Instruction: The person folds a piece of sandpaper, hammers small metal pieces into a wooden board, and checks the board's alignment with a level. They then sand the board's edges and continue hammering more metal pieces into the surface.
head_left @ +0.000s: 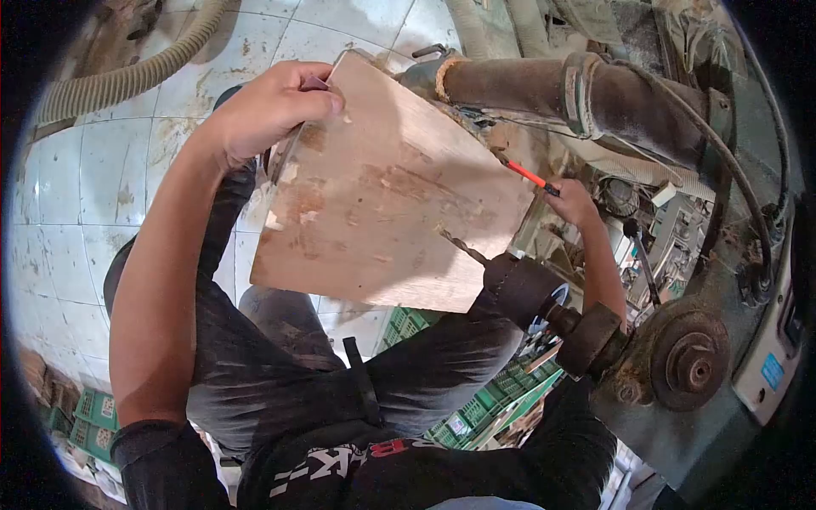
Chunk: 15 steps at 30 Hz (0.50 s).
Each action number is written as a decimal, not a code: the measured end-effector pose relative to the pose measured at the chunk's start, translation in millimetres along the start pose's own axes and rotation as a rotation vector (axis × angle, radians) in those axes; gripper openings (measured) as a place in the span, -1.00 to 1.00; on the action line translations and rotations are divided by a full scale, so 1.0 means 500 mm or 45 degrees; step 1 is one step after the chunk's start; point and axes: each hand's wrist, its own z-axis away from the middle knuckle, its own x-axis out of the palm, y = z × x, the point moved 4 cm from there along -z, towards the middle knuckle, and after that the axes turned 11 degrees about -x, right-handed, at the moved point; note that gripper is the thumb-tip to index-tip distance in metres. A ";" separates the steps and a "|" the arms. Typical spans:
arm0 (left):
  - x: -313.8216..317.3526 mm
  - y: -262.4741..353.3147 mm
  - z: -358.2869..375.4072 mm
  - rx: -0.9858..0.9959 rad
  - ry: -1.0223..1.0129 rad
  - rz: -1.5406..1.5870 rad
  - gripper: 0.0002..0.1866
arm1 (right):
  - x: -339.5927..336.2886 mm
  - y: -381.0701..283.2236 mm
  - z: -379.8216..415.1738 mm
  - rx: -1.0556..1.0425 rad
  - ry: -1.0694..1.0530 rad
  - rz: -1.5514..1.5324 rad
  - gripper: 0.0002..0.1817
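My left hand [276,109] grips the upper left edge of a wooden board [365,195], thumb on its face and the other fingers curled at the edge. The board lies tilted above my legs, with scuffed, flaked patches on its surface. My right hand [571,202] is closed on the dark end of a red-orange handled tool [525,172] beyond the board's right edge; the tool's far end is hard to make out. A drill bit [463,246] in a dark chuck [517,287] points at the board, its tip at or just above the surface.
Drill press [688,361] fills the lower right. A thick brown pipe [510,85] crosses at the upper right. Ribbed hose [136,81] lies at upper left on white floor tiles [110,178]. Green crates [93,408] stand at lower left, others [484,408] under my leg.
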 end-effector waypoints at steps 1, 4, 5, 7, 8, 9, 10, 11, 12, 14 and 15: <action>-0.001 -0.006 -0.002 -0.008 -0.004 0.001 -0.61 | 0.002 -0.006 -0.004 0.001 -0.092 -0.047 -0.66; -0.011 -0.011 -0.009 -0.007 -0.031 -0.055 -0.49 | 0.008 -0.014 0.002 -0.079 -0.014 -0.074 -0.67; -0.011 -0.012 -0.009 -0.013 -0.030 -0.058 -0.47 | 0.008 -0.018 0.005 -0.099 0.008 -0.057 -0.67; -0.014 -0.014 -0.010 -0.020 -0.026 -0.061 -0.45 | 0.011 -0.005 -0.001 -0.082 -0.047 -0.082 -0.67; -0.016 -0.016 -0.010 -0.003 -0.015 -0.092 -0.51 | 0.017 0.003 0.005 -0.055 -0.103 -0.108 -0.67; -0.017 -0.017 -0.011 0.013 -0.005 -0.127 -0.57 | 0.031 0.013 0.018 -0.051 -0.106 -0.114 -0.67; -0.014 -0.014 -0.011 0.015 0.000 -0.131 -0.57 | 0.040 0.019 0.022 -0.112 -0.041 -0.075 -0.68; -0.009 -0.010 -0.007 0.040 0.015 -0.067 -0.56 | 0.044 0.027 0.016 -0.179 0.023 -0.033 -0.68; -0.003 -0.010 -0.004 0.055 0.019 0.001 -0.56 | 0.043 0.028 0.016 0.034 -0.114 -0.096 -0.70; -0.016 -0.016 -0.009 0.023 0.003 -0.055 -0.54 | 0.042 0.042 0.016 0.032 -0.096 -0.097 -0.71; -0.017 -0.016 -0.011 -0.005 -0.015 -0.112 -0.53 | 0.043 0.047 0.019 0.032 -0.075 -0.097 -0.72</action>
